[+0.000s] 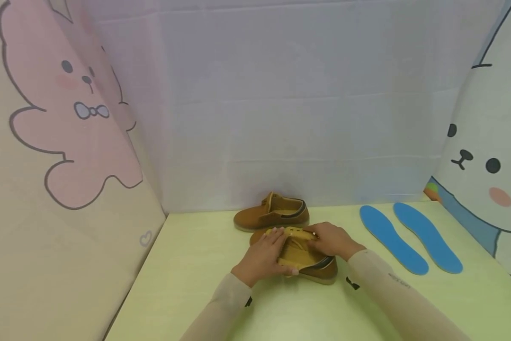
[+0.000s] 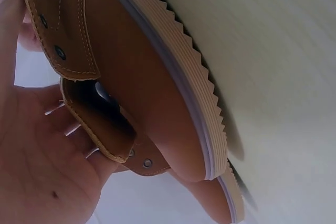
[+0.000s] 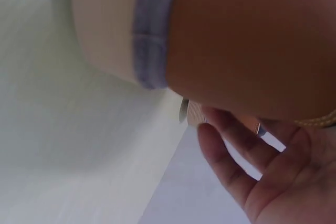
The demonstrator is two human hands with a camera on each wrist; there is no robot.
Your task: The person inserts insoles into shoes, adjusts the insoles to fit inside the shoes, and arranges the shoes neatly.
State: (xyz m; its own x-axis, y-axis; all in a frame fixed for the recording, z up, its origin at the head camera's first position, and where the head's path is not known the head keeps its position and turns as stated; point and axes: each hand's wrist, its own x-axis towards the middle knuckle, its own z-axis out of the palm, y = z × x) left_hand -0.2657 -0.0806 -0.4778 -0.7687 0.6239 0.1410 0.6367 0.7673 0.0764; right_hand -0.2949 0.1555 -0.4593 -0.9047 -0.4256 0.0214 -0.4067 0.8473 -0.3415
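The near shoe (image 1: 319, 273) was at the table's (image 1: 187, 284) middle, its toe to the person's left and its mouth facing up between two hands; whether its whole sole touched down could not be told. The left hand (image 1: 264, 255) straddled the front of that mouth, thumb on the near lace flap (image 2: 79, 59) and fingers over the far side, a grasp that probably served to hold the flaps apart and steady the shoe. The right hand (image 1: 334, 240) gripped the far edge of the mouth nearer the heel, its thumb reaching inside (the other fingers hung loosely bent beyond the shoe), likely to stop it turning while giving a view of the yellowish inside.

Just behind stood the far shoe (image 1: 253, 219), pointing the same way, close to the pale cloth (image 1: 302, 104) and perhaps set there to leave working room. Two blue insoles (image 1: 392, 240) lay side by side to the right, untouched but within easy reach.
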